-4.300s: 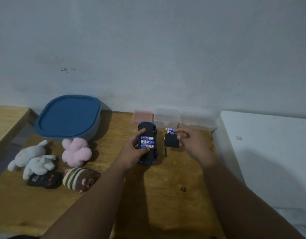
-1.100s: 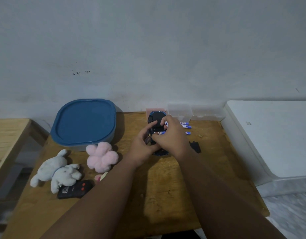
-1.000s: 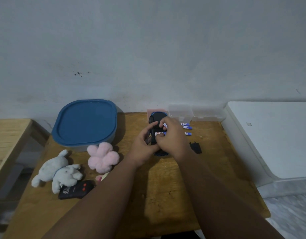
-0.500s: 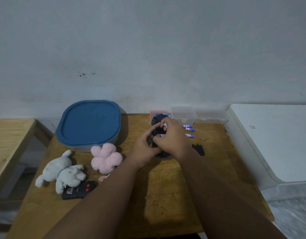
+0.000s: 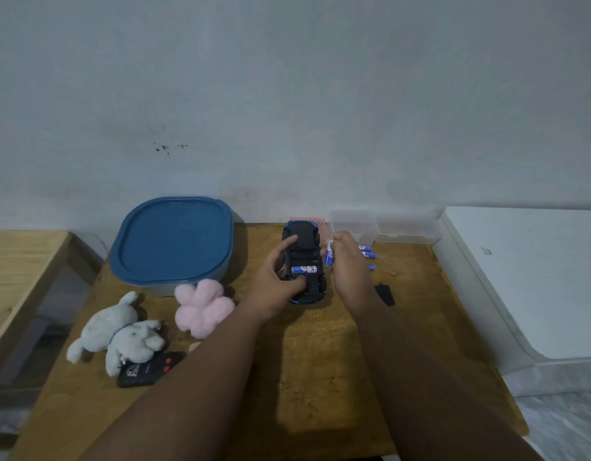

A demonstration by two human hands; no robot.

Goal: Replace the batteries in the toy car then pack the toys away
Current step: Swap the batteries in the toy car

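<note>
The blue toy car (image 5: pixel 304 241) lies upside down on the wooden table (image 5: pixel 320 361), its battery bay uncovered. One blue-and-white battery (image 5: pixel 304 269) lies across the bay. My left hand (image 5: pixel 279 277) grips the car from the left side. My right hand (image 5: pixel 349 264) is just right of the car, pinching another battery (image 5: pixel 329 256) held upright. Loose batteries (image 5: pixel 367 254) lie behind that hand. The black battery cover (image 5: pixel 385 293) rests on the table to the right.
A blue lidded container (image 5: pixel 174 241) stands at the back left. In front of it lie a pink plush (image 5: pixel 202 311), a white plush (image 5: pixel 121 334) and a black remote (image 5: pixel 147 369). Clear small boxes (image 5: pixel 380 224) line the wall. A white surface (image 5: pixel 527 277) borders the table's right.
My right hand has lifted off the car's bay and moved right with a battery in its fingers. One battery now shows in the bay. The left hand keeps its hold on the car.
</note>
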